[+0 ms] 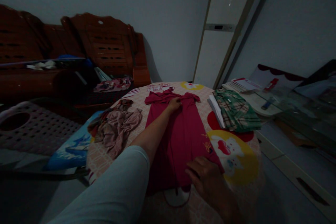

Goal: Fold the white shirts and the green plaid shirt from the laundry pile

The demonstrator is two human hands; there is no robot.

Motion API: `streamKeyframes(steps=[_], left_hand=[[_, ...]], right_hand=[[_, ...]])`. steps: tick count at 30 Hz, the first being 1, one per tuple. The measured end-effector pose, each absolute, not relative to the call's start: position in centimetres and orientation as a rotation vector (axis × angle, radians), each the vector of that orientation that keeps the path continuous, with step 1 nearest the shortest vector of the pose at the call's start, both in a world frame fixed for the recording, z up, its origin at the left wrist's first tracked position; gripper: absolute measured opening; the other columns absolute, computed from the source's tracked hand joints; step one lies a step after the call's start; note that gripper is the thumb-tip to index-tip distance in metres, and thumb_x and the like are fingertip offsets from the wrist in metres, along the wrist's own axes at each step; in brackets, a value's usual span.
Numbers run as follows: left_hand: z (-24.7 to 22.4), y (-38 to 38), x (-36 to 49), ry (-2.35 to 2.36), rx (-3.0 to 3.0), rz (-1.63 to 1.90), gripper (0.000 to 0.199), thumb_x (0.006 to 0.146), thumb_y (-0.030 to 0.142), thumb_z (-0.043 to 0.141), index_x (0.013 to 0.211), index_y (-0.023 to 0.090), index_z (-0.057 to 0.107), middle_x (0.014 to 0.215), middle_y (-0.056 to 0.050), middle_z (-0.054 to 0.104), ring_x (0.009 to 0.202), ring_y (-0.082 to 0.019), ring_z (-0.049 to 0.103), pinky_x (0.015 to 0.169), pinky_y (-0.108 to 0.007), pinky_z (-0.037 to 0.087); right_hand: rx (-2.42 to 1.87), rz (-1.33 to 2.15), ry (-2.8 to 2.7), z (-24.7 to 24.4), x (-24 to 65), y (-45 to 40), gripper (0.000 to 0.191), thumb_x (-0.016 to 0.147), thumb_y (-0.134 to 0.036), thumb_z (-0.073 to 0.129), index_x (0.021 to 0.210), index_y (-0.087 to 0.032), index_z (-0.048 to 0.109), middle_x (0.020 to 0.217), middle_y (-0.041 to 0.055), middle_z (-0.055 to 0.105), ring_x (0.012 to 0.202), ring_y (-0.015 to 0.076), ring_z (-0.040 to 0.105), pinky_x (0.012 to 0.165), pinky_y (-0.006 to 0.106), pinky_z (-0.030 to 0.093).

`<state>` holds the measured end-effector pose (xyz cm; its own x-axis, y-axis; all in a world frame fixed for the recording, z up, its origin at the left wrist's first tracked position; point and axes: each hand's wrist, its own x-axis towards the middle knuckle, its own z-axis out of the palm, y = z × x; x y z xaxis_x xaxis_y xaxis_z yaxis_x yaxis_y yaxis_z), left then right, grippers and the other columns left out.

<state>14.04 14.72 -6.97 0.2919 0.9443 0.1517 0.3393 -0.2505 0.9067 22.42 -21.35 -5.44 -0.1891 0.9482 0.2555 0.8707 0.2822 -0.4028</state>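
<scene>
A magenta shirt (pixel 170 140) lies spread lengthwise on the round table, its sleeves and collar at the far end. Small gold embroidery shows near its lower right edge. My left hand (pixel 174 105) reaches across the shirt to the collar area, with its fingers closed on the cloth there. Over the lower right part of the shirt, by the hem, is my right hand (pixel 206 175), its thumb apart from the loosely bent fingers. Nothing shows gripped in it.
A patterned cloth (pixel 183 213) covers the table (pixel 252 182). Crumpled clothes (pixel 118 126) lie left, a folded green plaid garment (pixel 236 110) right. Around stand a wooden sofa (pixel 105 49), a chair with a blue cushion (pixel 73 147), a tall white air conditioner (pixel 216 52) and a glass-topped cabinet (pixel 296 112).
</scene>
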Motion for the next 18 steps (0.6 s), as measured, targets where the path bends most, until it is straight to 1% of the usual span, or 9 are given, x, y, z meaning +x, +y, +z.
streamKeyframes(steps=[3, 6, 8, 9, 11, 13, 15, 17, 18], left_hand=[[-6.2, 13.2, 14.0, 1.229, 2.081, 0.818, 0.041, 0.072, 0.007, 0.061, 0.112, 0.011, 0.068, 0.126, -0.015, 0.065, 0.124, -0.029, 0.056, 0.110, -0.040, 0.040], [-6.1, 10.0, 14.3, 1.072, 2.477, 0.624, 0.052, 0.082, 0.017, 0.058, 0.134, 0.012, 0.056, 0.148, -0.016, 0.048, 0.141, -0.028, 0.039, 0.118, -0.039, 0.030], [-6.7, 7.4, 14.3, 0.854, 2.636, 0.434, 0.059, 0.089, 0.030, 0.055, 0.144, 0.013, 0.045, 0.154, -0.016, 0.040, 0.145, -0.027, 0.034, 0.118, -0.039, 0.028], [-7.1, 6.3, 14.1, 0.794, 2.684, 0.348, 0.064, 0.090, 0.038, 0.055, 0.147, 0.013, 0.041, 0.156, -0.018, 0.036, 0.146, -0.028, 0.032, 0.118, -0.041, 0.028], [-7.8, 4.5, 13.6, 0.801, 2.736, 0.207, 0.068, 0.093, 0.047, 0.050, 0.151, 0.014, 0.036, 0.159, -0.019, 0.029, 0.148, -0.032, 0.026, 0.119, -0.048, 0.024], [-8.3, 3.7, 12.9, 0.859, 2.751, 0.141, 0.068, 0.096, 0.052, 0.041, 0.153, 0.016, 0.032, 0.161, -0.018, 0.025, 0.150, -0.032, 0.021, 0.119, -0.052, 0.019], [-8.4, 3.8, 12.4, 0.884, 2.745, 0.128, 0.068, 0.097, 0.054, 0.036, 0.154, 0.019, 0.028, 0.162, -0.016, 0.023, 0.151, -0.031, 0.018, 0.120, -0.053, 0.016], [-8.2, 4.3, 12.4, 0.870, 2.733, 0.112, 0.071, 0.096, 0.058, 0.036, 0.155, 0.019, 0.027, 0.162, -0.017, 0.022, 0.151, -0.031, 0.017, 0.119, -0.053, 0.016], [-8.0, 4.7, 12.5, 0.859, 2.728, 0.095, 0.074, 0.095, 0.059, 0.038, 0.155, 0.018, 0.026, 0.162, -0.018, 0.021, 0.151, -0.032, 0.018, 0.119, -0.054, 0.017]], right_hand=[[-1.528, 0.411, -2.060, -5.1, 22.8, -21.4, 0.014, 0.093, -0.024, 0.058, 0.098, -0.024, 0.072, 0.086, 0.0013, 0.070, 0.081, 0.0167, 0.065, 0.073, 0.028, 0.048], [-1.433, 0.450, -1.938, -5.5, 24.1, -21.0, 0.017, 0.094, -0.024, 0.055, 0.098, -0.022, 0.072, 0.088, 0.0028, 0.073, 0.080, 0.0159, 0.068, 0.074, 0.027, 0.050], [-1.444, 0.428, -1.888, -5.9, 25.0, -20.6, 0.018, 0.093, -0.024, 0.054, 0.096, -0.021, 0.072, 0.088, 0.0035, 0.074, 0.079, 0.0159, 0.069, 0.073, 0.027, 0.051], [-1.466, 0.419, -1.899, -6.1, 25.3, -20.4, 0.018, 0.092, -0.023, 0.055, 0.095, -0.021, 0.073, 0.087, 0.0035, 0.074, 0.078, 0.0162, 0.069, 0.071, 0.027, 0.051], [-1.512, 0.406, -1.971, -6.2, 25.7, -20.2, 0.016, 0.089, -0.022, 0.058, 0.092, -0.021, 0.073, 0.085, 0.0032, 0.075, 0.077, 0.0169, 0.069, 0.069, 0.027, 0.051], [-1.532, 0.423, -2.061, -5.8, 25.7, -19.9, 0.016, 0.088, -0.023, 0.058, 0.091, -0.022, 0.074, 0.083, 0.0027, 0.074, 0.075, 0.0169, 0.069, 0.068, 0.027, 0.051], [-1.536, 0.426, -2.106, -5.1, 25.9, -19.2, 0.018, 0.090, -0.025, 0.056, 0.091, -0.022, 0.073, 0.081, 0.0025, 0.074, 0.074, 0.0168, 0.069, 0.068, 0.027, 0.051], [-1.536, 0.361, -2.116, -4.1, 26.5, -17.8, 0.020, 0.093, -0.027, 0.054, 0.094, -0.021, 0.073, 0.085, 0.0041, 0.074, 0.077, 0.0178, 0.069, 0.071, 0.028, 0.052], [-1.531, 0.293, -2.115, -3.8, 26.9, -16.8, 0.021, 0.093, -0.028, 0.053, 0.097, -0.020, 0.072, 0.090, 0.0061, 0.074, 0.082, 0.0191, 0.069, 0.075, 0.030, 0.052]])
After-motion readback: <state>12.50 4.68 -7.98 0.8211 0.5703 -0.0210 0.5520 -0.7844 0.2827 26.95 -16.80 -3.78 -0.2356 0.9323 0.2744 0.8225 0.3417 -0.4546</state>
